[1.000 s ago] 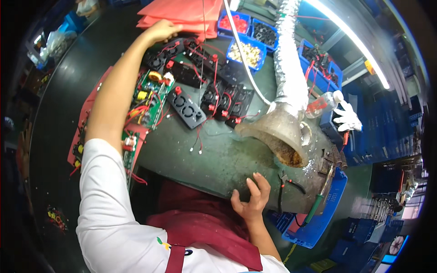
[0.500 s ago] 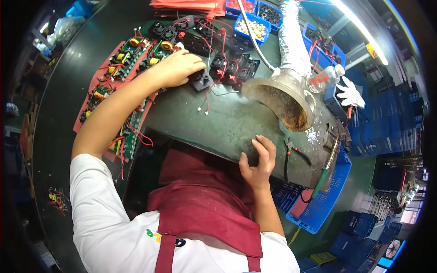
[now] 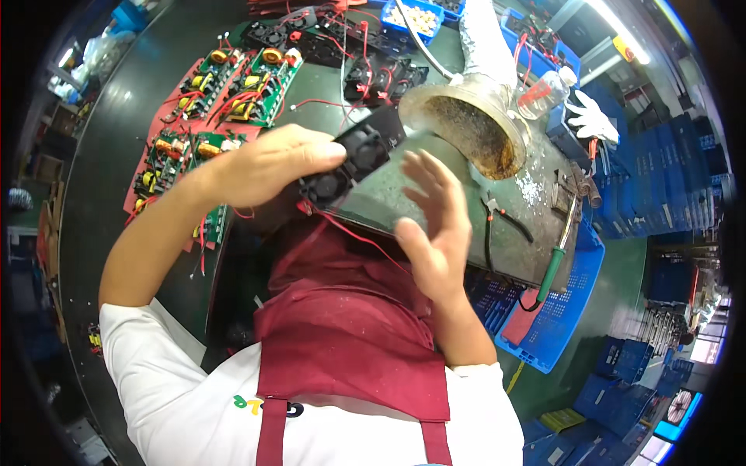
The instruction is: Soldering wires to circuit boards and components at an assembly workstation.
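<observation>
One hand (image 3: 272,165), the left, grips one fan unit (image 3: 364,149).

The head view looked steeply down from the left of two fisheye cameras worn side by side on the head, past a maroon cloth bib apron (image 3: 350,334) at lower middle onto a flat, dark green worktop (image 3: 474,213). The bare left hand (image 3: 272,167) and the bare right hand (image 3: 440,233) came close beneath the lens, near mid-frame. The wide field reached beyond them to a flared, rust-stained metal hood (image 3: 466,128) and, farther off at right, stacked blue plastic crates (image 3: 657,182). Straight edges bowed toward the black rim.
</observation>
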A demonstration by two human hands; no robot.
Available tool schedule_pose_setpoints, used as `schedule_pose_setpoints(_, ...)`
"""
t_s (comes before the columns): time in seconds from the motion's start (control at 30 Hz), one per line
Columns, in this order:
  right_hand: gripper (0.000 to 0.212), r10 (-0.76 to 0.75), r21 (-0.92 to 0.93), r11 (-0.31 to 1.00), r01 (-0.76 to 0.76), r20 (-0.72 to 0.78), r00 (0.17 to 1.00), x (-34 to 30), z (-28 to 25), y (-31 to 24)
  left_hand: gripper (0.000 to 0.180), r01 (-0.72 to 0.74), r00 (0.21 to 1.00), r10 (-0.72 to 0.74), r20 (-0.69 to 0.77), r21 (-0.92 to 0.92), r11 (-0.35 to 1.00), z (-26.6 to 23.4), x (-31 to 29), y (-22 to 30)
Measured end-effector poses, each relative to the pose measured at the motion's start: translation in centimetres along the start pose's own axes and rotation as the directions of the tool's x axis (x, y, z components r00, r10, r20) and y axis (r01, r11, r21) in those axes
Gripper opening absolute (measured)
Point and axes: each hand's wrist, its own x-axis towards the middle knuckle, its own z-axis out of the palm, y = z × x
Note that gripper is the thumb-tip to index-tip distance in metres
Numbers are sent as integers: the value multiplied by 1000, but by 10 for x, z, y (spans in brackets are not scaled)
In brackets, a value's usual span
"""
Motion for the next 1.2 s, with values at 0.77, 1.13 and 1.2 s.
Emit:
schedule_pose_setpoints(0.77,35,405,0,882,-471,511,758,-63,-76,17,54,272,742,-242,625,49,961,47,96,-23)
schedule_pose_setpoints(1.13,34,693,240,670,-702,134,708,-91,-91,47,46,-133,988,97,123,330,935,34,146,-75)
schedule_pose_setpoints(1.2,33,722,252,654,-713,74,688,-96,-90,55,46,-179,976,218,-32,456,872,36,147,-82)
